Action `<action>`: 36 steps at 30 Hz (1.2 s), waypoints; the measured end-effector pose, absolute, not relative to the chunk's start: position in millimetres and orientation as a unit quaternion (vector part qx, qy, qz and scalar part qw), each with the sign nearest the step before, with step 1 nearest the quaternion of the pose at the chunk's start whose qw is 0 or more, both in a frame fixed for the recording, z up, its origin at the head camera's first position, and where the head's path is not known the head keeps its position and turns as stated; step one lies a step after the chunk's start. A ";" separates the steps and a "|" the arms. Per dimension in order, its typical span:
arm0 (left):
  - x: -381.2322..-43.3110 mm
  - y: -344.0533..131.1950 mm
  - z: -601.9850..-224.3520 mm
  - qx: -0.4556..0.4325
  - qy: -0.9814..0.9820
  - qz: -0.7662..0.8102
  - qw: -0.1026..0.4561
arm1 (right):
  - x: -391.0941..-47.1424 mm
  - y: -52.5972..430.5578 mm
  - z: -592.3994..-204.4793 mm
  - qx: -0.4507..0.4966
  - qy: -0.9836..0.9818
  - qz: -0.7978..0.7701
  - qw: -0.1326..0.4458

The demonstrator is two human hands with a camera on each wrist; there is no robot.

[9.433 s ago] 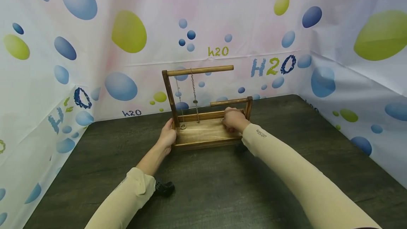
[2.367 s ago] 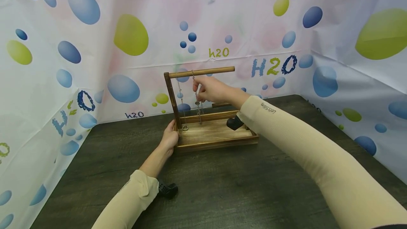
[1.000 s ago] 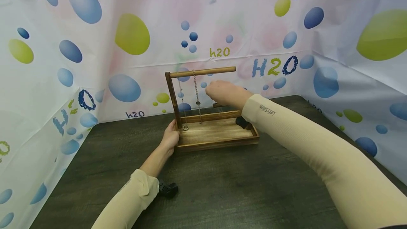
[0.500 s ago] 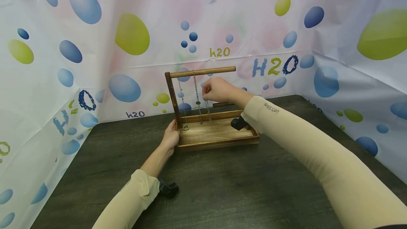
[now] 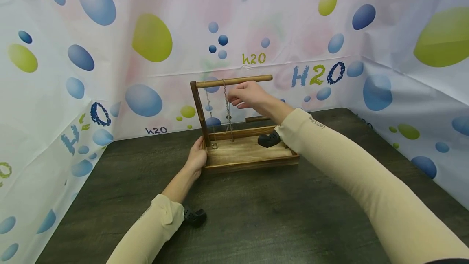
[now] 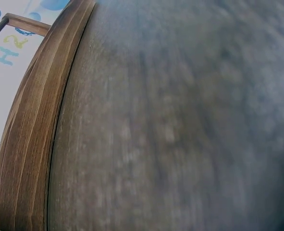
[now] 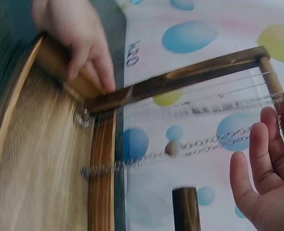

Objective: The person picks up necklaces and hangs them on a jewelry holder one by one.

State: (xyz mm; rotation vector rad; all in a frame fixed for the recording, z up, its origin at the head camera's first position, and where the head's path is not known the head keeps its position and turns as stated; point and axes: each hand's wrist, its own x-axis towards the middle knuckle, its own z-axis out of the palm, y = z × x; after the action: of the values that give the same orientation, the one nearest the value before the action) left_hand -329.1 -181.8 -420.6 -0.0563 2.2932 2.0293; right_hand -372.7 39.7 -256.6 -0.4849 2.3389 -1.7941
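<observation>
A wooden jewelry stand (image 5: 199,111) with a shallow tray (image 5: 253,163) stands on the dark table. My left hand (image 5: 196,158) grips the tray's left end. Just under the long upper bar (image 5: 253,79), my right hand (image 5: 250,95) pinches a thin chain (image 7: 218,107), blurred in the right wrist view. Beside it, a chain with a small round disc (image 7: 172,148) hangs from that bar. Nearer the upright, a fine chain carries a ring (image 5: 214,146) low over the tray. The left wrist view shows the tray's outer side (image 6: 41,125).
A shorter, lower bar (image 5: 257,119) sticks out at the stand's right side, partly behind my right arm. Black straps or devices (image 5: 269,139) sit at both wrists. A patterned sheet (image 5: 205,15) forms the backdrop behind the table (image 5: 234,211).
Over the seconds shown, my right hand has risen from the tray to the upper bar. In the last half second it has moved left and up, beside the disc chain. My left hand keeps its grip.
</observation>
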 end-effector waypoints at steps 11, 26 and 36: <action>-327.3 -181.3 -417.7 -0.016 0.747 0.663 0.043 | -371.7 36.0 -262.9 -0.180 0.708 -0.667 0.148; -326.6 -180.2 -418.7 -0.016 0.747 0.663 0.041 | -372.2 37.1 -264.7 -0.235 0.781 -0.572 0.089; -327.2 -180.9 -420.0 -0.016 0.749 0.661 0.038 | -372.3 42.9 -261.8 -0.230 0.800 -0.551 0.055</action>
State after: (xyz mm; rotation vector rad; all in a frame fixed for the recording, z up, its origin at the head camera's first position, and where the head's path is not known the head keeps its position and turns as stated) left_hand -327.2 -180.9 -420.0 -0.0503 2.2971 2.0284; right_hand -372.3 42.9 -261.8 -0.6983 2.4292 -1.6721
